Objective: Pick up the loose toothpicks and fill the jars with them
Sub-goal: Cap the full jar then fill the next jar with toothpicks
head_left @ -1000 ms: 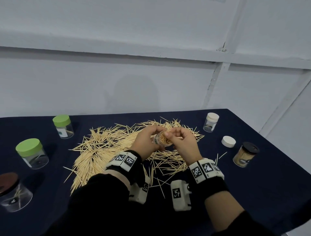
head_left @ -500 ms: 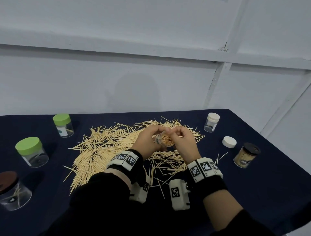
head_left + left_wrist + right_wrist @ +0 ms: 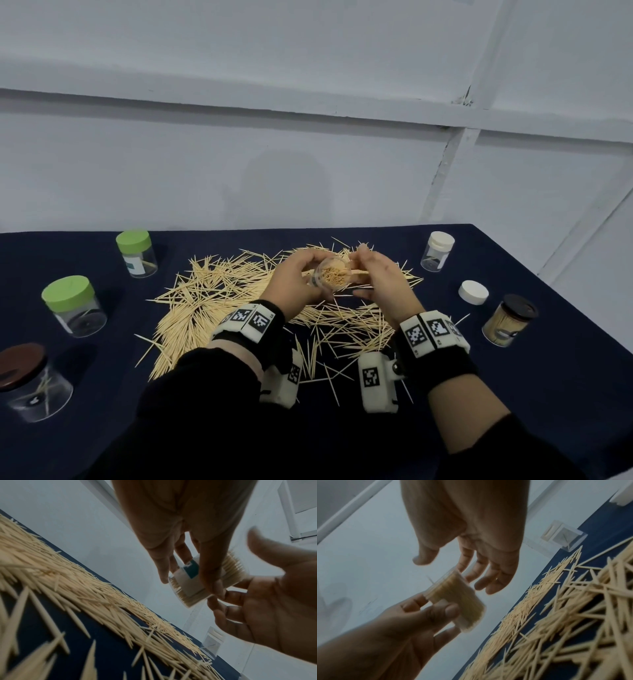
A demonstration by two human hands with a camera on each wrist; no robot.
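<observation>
My left hand [image 3: 294, 281] grips a small clear jar [image 3: 331, 274] packed with toothpicks, tilted with its open mouth toward me, above the pile of loose toothpicks [image 3: 212, 294]. In the left wrist view the thumb and fingers wrap the jar [image 3: 205, 580]. My right hand [image 3: 380, 277] hovers just right of the jar's mouth with its fingers relaxed and spread. The right wrist view shows the right hand [image 3: 471, 563] holding nothing, close to the jar [image 3: 458, 601].
On the dark blue table [image 3: 513, 394] stand two green-lidded jars [image 3: 137, 253] [image 3: 73, 305] and a brown-lidded jar [image 3: 29, 380] at the left. A white-lidded jar [image 3: 436, 251], a loose white lid [image 3: 473, 292] and a full black-lidded jar [image 3: 510, 320] are at the right.
The right hand's fingertips were bunched at the jar's mouth; now they have spread and drawn slightly away. The left hand keeps holding the jar in about the same place.
</observation>
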